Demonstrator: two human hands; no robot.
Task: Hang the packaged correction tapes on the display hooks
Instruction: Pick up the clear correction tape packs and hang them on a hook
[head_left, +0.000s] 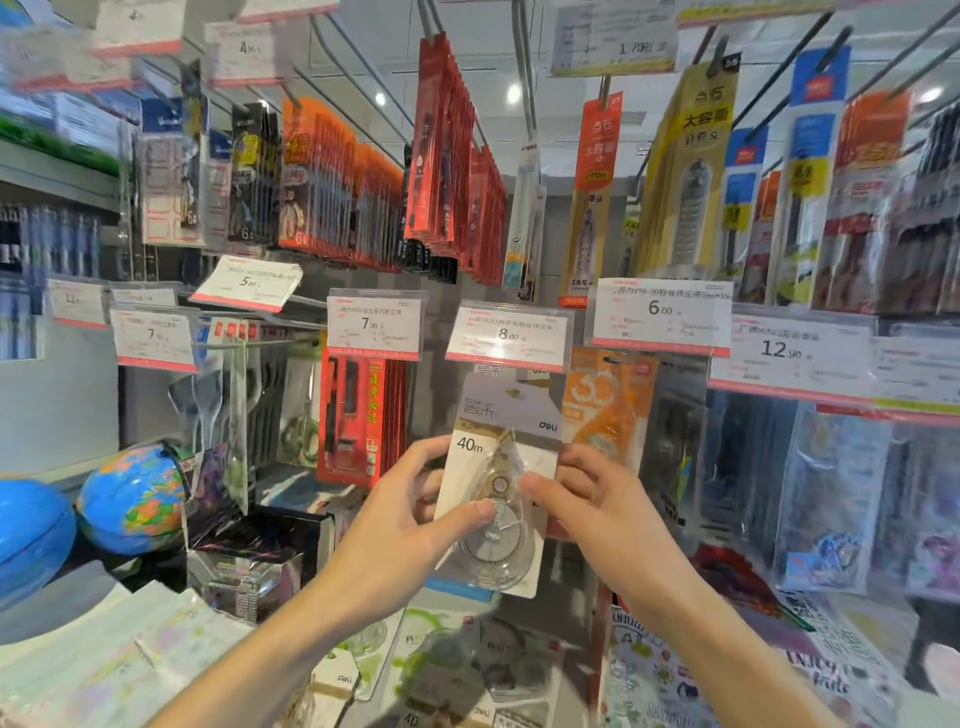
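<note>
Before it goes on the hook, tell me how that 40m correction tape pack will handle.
The correction tape pack, held by the left hand and right hand, is a flat card with a clear blister, so probably light and fairly stiff. The glossy blister may be slippery. The thin card top could bend at the hook.

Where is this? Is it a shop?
Yes, most likely a stationery shop. Price tags hang on rows of hooks, pens in packets fill the racks, and two hands hold a packaged correction tape by a globe.

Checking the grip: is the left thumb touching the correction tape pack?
Touching. The head view shows the left hand's thumb pressed on the correction tape pack.
</note>
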